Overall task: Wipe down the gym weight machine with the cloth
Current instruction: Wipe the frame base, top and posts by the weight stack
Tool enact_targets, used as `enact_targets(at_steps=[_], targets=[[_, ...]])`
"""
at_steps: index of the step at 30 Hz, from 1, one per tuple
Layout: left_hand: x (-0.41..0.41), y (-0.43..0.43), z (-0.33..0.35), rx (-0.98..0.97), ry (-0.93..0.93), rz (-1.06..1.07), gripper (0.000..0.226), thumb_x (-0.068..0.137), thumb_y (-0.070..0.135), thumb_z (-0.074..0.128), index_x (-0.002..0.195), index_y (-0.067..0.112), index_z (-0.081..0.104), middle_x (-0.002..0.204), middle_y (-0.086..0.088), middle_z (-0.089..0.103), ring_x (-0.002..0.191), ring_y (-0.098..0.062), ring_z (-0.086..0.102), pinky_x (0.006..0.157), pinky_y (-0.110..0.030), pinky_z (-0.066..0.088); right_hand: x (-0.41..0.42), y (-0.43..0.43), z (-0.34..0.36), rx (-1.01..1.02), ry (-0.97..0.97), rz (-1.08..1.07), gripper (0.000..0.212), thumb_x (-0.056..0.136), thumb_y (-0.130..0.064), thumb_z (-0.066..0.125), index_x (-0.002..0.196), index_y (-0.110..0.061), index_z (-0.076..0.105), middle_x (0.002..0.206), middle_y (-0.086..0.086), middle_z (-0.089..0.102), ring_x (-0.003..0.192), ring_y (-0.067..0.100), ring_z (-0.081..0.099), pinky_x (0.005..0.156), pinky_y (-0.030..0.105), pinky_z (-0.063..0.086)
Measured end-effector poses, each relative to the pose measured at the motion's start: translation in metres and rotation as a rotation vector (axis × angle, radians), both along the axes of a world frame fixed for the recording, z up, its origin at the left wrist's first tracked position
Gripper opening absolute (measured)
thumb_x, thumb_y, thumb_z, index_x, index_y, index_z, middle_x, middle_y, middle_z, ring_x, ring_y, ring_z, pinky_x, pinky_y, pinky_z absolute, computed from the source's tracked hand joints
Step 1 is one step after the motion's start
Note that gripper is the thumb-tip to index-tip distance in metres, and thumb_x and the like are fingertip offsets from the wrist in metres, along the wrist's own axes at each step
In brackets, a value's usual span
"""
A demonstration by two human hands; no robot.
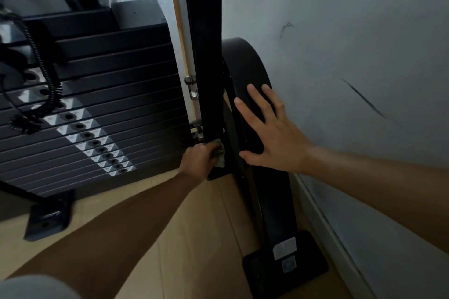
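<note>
The cloth (pixel 220 156), small and pale, is bunched in my left hand (pixel 198 161) and pressed against the black upright post (pixel 206 60) of the weight machine, low down, just above the post's foot plate (pixel 218 175) on the wooden floor (pixel 194 226); the post's long axis runs from that spot up and away toward the far top of the view, so I judge any further wiping would travel along it; my left hand is fisted on the cloth and is the nearer one to the post; my right hand (pixel 269 133) is spread flat, fingers apart, holding nothing, resting on the curved black guard (pixel 245 68) just right of the post; bolts (pixel 193 94) stick out on the post's left face just above the cloth and could snag it; further left sits the weight stack (pixel 102 104) with its coiled cable (pixel 46 68); the wall (pixel 352 31) stands close on the right, leaving little room.
</note>
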State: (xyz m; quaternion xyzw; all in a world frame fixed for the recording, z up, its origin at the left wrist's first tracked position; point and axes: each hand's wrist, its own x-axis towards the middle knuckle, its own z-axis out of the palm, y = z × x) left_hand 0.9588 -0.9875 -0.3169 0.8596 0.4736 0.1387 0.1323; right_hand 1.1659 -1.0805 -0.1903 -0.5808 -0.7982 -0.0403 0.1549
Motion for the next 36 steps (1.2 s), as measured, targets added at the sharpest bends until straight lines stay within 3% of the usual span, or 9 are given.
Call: enact_targets(at_steps=[5,12,22,24,27,29,32,34,36], targets=[[-0.009,0.004,0.018,0.205,-0.094,-0.043,0.037,0.088,0.016,0.072,0.125,0.016,0.068,0.108,-0.012,0.072,0.086,-0.036,0.071,0.065,-0.041,0.057,-0.001,0.000,0.000,-0.005,-0.015,-0.013,0.112,0.076,-0.060,0.068,0.161,-0.025,0.003,0.167,0.008,-0.011,0.152,0.035,-0.016,0.113,0.051,0.034],[-0.010,0.005,0.073,0.405,-0.245,-0.040,0.038,0.082,0.009,0.079,0.119,0.009,0.071,0.087,-0.012,0.071,0.069,-0.031,0.070,0.052,-0.036,0.054,0.002,0.001,-0.001,-0.001,-0.035,-0.004,0.113,0.078,-0.062,0.066,0.160,-0.026,-0.003,0.167,0.008,-0.013,0.152,0.034,-0.019,0.118,0.050,0.020],[-0.010,0.004,0.160,0.589,-0.526,0.067,0.019,0.084,0.013,0.079,0.103,0.011,0.077,0.088,-0.004,0.072,0.071,-0.018,0.068,0.057,-0.036,0.057,0.007,0.002,0.011,-0.100,-0.128,0.001,0.110,0.080,-0.080,0.047,0.155,-0.037,-0.021,0.163,-0.001,-0.027,0.150,0.030,-0.026,0.121,0.049,0.001],[-0.010,0.002,0.179,0.575,-0.594,0.131,0.016,0.085,0.018,0.079,0.101,0.014,0.078,0.086,-0.001,0.073,0.070,-0.016,0.068,0.060,-0.036,0.057,0.005,0.001,0.020,-0.109,-0.116,-0.020,0.102,0.080,-0.081,0.045,0.156,-0.041,-0.010,0.166,-0.002,-0.015,0.152,0.029,-0.015,0.120,0.051,0.008],[-0.008,-0.003,0.208,0.499,-0.770,0.240,0.009,0.085,0.022,0.079,0.091,0.016,0.075,0.082,0.006,0.072,0.069,-0.009,0.066,0.064,-0.036,0.057,-0.006,0.008,0.043,0.078,0.132,-0.061,0.071,0.081,-0.073,0.053,0.142,-0.038,0.045,0.144,-0.004,0.043,0.132,0.021,0.036,0.105,0.046,0.037],[-0.003,-0.010,0.225,0.366,-0.899,0.252,0.012,0.085,0.023,0.080,0.084,0.016,0.072,0.077,0.008,0.071,0.068,-0.007,0.067,0.066,-0.037,0.058,-0.024,0.019,0.068,0.120,0.603,-0.110,0.053,0.080,-0.059,0.071,0.125,-0.034,0.058,0.119,-0.012,0.058,0.103,0.010,0.058,0.088,0.028,0.050],[0.004,-0.020,0.238,0.126,-1.055,0.166,0.019,0.083,0.029,0.082,0.075,0.017,0.070,0.071,0.000,0.070,0.068,-0.023,0.069,0.068,-0.047,0.060,-0.051,0.034,0.106,0.001,1.142,-0.098,0.036,0.083,-0.027,0.081,0.112,-0.029,0.061,0.105,-0.008,0.069,0.086,0.008,0.069,0.072,0.024,0.058],[0.002,-0.023,0.242,0.046,-1.126,0.163,0.024,0.083,0.038,0.080,0.073,0.018,0.070,0.071,-0.005,0.070,0.071,-0.031,0.070,0.070,-0.054,0.059,-0.057,0.038,0.117,-0.074,1.255,-0.098,0.015,0.090,-0.019,0.074,0.104,-0.020,0.068,0.093,0.002,0.075,0.077,0.015,0.072,0.067,0.031,0.060],[-0.006,-0.022,0.247,0.039,-1.138,0.201,0.023,0.085,0.038,0.078,0.073,0.021,0.070,0.072,-0.004,0.071,0.071,-0.027,0.070,0.072,-0.055,0.059,-0.053,0.036,0.121,-0.146,1.295,-0.106,0.007,0.095,-0.016,0.068,0.099,-0.015,0.072,0.083,0.004,0.075,0.068,0.017,0.070,0.060,0.029,0.057]])
